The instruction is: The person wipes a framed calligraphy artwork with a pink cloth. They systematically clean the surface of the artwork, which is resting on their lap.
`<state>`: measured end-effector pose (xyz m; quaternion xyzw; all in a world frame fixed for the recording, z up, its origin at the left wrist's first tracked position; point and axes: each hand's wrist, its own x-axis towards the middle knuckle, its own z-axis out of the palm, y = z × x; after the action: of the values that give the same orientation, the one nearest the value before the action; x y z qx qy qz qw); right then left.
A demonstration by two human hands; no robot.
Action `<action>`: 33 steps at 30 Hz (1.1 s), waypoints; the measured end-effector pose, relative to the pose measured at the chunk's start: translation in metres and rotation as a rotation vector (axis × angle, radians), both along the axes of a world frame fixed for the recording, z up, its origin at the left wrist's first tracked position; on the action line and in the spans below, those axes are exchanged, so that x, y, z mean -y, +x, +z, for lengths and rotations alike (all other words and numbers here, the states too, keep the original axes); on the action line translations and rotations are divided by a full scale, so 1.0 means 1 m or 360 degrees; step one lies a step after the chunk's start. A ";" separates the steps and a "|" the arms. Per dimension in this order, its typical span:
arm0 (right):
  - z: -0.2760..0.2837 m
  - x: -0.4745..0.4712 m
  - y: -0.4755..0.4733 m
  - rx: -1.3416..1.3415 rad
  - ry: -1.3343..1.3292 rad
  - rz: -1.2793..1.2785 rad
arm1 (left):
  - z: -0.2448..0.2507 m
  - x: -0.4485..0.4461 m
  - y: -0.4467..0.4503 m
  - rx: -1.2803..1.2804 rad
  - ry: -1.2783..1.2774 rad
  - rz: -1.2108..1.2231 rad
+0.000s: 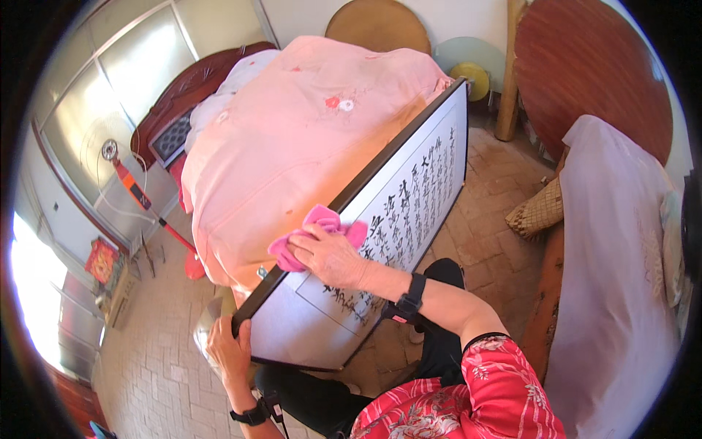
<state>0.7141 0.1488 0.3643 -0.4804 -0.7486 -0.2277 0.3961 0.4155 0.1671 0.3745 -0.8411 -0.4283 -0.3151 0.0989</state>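
A long dark-framed calligraphy panel (406, 192) stands tilted in front of me, its white sheet covered with columns of black brush writing. My left hand (229, 345) grips the frame's near left corner, thumb on the front side. Pressed over the upper rail is a pink cloth (321, 225), bunched under the fingers of my right hand (332, 258). That cloth touches both the dark frame and the edge of the sheet. A small metal hanger (262, 272) shows behind the rail, left of the cloth.
Beyond the panel is a bed with a pink embroidered cover (263, 148). A standing fan (131, 186) is at left on the brick floor (148, 362). Round wooden tabletops (592, 71) lean at the back. To the right, a woven basket (537, 211) lies beside a cloth-draped piece (609, 274).
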 end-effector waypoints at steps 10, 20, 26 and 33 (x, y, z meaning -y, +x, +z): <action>-0.006 -0.008 0.025 -0.0032 -0.0184 0.0240 | 0.028 -0.004 0.046 -0.0117 -0.0181 0.0132; -0.009 -0.016 0.197 -0.0439 -0.0175 -0.0440 | 0.012 -0.009 0.064 -0.0428 -0.0126 0.0409; -0.013 -0.033 0.278 -0.0724 -0.0077 -0.0808 | 0.012 -0.007 0.067 -0.0431 -0.0111 0.0407; -0.021 -0.026 0.198 -0.0420 0.0031 -0.0471 | 0.011 -0.003 0.068 -0.0441 -0.0054 0.0399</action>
<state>0.9122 0.1747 0.3438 -0.6071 -0.6092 -0.2257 0.4575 0.4838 0.1698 0.3853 -0.8181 -0.5171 -0.1742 0.1814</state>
